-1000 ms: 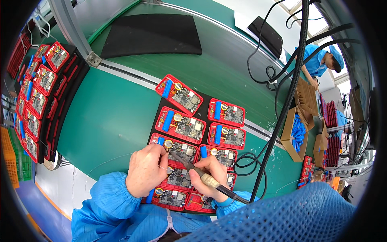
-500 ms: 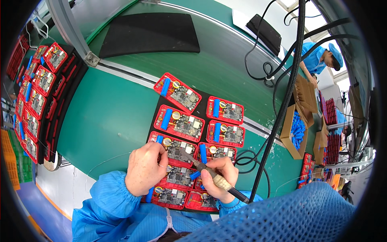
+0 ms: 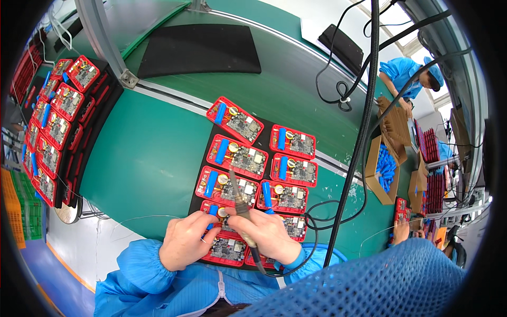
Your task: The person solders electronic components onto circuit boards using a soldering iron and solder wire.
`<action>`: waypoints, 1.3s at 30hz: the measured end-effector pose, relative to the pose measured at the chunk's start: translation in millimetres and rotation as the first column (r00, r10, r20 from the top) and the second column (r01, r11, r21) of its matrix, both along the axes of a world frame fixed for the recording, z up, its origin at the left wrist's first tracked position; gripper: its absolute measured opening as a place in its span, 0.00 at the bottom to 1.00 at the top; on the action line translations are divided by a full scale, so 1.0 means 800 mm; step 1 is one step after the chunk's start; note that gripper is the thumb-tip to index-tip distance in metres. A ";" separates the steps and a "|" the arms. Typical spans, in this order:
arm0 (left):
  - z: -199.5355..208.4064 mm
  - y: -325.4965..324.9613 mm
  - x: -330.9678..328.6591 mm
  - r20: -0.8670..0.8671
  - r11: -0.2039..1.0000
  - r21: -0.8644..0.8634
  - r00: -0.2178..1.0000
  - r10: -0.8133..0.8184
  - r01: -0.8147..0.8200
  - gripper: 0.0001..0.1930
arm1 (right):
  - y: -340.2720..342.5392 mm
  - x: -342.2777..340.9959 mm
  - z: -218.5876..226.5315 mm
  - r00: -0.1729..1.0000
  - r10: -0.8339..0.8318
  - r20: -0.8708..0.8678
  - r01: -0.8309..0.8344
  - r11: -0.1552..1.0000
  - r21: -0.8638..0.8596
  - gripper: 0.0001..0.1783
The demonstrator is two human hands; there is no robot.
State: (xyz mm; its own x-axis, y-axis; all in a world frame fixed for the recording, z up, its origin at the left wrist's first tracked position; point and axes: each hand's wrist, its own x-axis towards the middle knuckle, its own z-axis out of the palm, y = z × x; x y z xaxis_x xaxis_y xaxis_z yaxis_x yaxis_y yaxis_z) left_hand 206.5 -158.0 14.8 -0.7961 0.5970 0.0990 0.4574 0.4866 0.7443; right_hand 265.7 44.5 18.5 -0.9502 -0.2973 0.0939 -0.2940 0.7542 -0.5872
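Observation:
My right hand grips a soldering iron, its metal tip pointing away over a red case with a circuit board and blue cylindrical cell. My left hand is closed in a pinch on thin solder wire, which trails off to the left. Its fingertips are at the blue cell of the case one row nearer me, partly hidden by both hands. Several similar open red cases lie in two columns on a black mat.
Loaded black trays are stacked at left. A cardboard box of blue cells stands at right, near a black hanging cable. A co-worker in blue works beyond it. A black sheet lies at the back.
Both hands have moved nearer to me, to the case one row down. The soldering iron has swung more upright, its tip lifted from the board. Another person's hand has appeared at right.

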 end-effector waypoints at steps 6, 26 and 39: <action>-0.009 0.007 0.003 0.010 0.998 0.053 1.000 0.021 -0.022 0.05 | -0.012 -0.004 -0.010 0.986 0.047 -0.160 -0.036 0.997 0.070 0.21; -0.001 0.001 0.006 0.161 1.000 -0.020 0.987 0.013 -0.010 0.04 | 0.106 0.053 0.043 0.807 -0.406 -0.429 0.515 0.839 0.175 0.14; 0.007 0.016 0.010 0.142 0.988 -0.145 0.987 0.070 -0.049 0.03 | 0.001 0.084 0.006 0.881 -0.378 0.283 0.461 0.557 -0.691 0.14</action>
State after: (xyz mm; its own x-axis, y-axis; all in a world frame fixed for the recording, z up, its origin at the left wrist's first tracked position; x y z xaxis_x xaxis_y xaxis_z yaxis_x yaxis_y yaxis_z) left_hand 214.2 -145.3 20.4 -0.8302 0.5478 -0.1030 0.3155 0.6142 0.7234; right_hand 332.5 45.5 23.4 -0.9647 0.2634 -0.0011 0.0276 0.0968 -0.9949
